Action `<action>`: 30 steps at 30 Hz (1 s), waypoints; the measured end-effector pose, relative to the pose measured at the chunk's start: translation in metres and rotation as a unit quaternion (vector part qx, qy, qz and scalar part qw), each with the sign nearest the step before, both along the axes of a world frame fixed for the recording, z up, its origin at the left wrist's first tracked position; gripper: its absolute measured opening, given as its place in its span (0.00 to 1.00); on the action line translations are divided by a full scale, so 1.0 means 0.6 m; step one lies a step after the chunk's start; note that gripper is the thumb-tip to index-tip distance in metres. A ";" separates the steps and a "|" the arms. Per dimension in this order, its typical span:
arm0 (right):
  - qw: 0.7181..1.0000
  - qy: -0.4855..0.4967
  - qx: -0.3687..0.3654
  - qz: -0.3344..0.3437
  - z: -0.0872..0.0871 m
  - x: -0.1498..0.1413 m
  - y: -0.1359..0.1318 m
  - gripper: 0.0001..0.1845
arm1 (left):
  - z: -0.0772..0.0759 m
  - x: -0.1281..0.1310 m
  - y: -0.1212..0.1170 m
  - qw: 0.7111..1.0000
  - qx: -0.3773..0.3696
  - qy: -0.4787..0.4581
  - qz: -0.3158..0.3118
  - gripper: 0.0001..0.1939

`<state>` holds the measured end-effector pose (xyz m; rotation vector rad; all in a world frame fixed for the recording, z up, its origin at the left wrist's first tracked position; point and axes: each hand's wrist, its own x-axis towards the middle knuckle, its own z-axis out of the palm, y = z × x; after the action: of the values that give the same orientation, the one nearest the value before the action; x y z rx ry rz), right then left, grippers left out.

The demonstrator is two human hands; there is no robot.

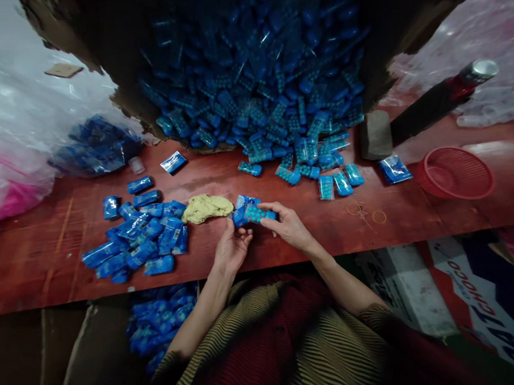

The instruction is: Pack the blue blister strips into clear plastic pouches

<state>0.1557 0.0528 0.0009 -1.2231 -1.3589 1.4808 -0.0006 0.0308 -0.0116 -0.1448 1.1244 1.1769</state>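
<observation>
My right hand (291, 226) pinches a small clear bottle of light-blue balls (258, 214) between thumb and fingers. Its left end meets a printed blue sleeve (239, 212), which my left hand (233, 249) grips at the lower edge with the thumb; the other left fingers are curled. Whether the bottle is inside the sleeve or only against it I cannot tell. Just left of the sleeve lies a crumpled yellow cloth (207, 208). A pile of blue-sleeved packs (146, 234) spreads farther left on the red table (310, 244).
A torn cardboard box (125, 107) at the back spills many blue-capped bottles (275, 123). At right are a hammer-like tool (427, 108), a blue packet (394, 169), a red basket (454, 172) and rubber bands (379, 216). More blue packs (160, 321) lie below the table edge.
</observation>
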 end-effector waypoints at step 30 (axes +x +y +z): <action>0.997 -0.002 0.039 -0.074 -0.034 -0.033 -0.036 0.13 | 0.008 0.000 0.001 0.982 0.112 0.148 -0.034 0.12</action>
<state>0.1358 0.0310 -0.0194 -1.2495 -1.2888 1.3113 -0.0008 0.0314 -0.0066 0.2476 1.2338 1.2813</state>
